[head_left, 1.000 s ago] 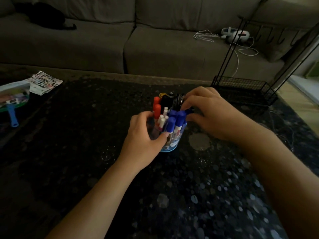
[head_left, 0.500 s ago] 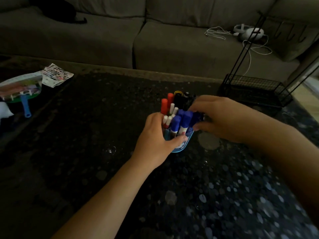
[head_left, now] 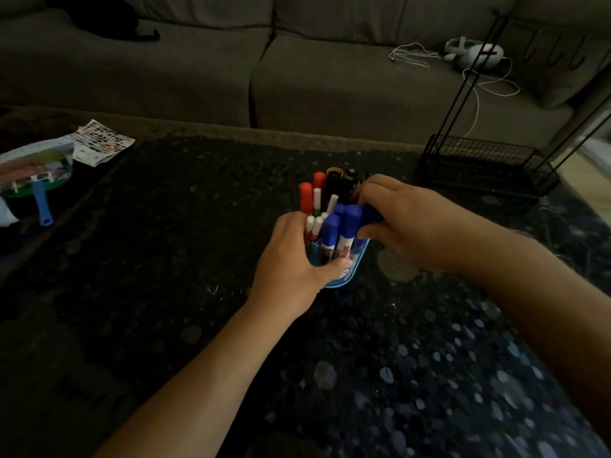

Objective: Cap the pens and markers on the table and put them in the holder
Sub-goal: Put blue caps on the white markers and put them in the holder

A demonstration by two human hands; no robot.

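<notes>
Blue-rimmed holder [head_left: 356, 263] brims with capped markers [head_left: 306, 197]; left hand [head_left: 291, 263] grips it, right hand [head_left: 415, 224] pinches a blue marker [head_left: 369, 214].

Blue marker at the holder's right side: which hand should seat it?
Right. The right hand pinches that blue marker over the holder; the left hand grips the holder, likely steadying it.

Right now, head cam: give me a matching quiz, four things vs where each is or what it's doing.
Things:
1. left hand
2. right hand
3. white headset
4. hand fan

States:
a. lies on the sofa
b. pinches a blue marker at the top of the holder
c. far left, blue handle toward the camera
d. grips the holder's side

Pairs: 1-d, 2-b, 3-a, 4-c.
</notes>
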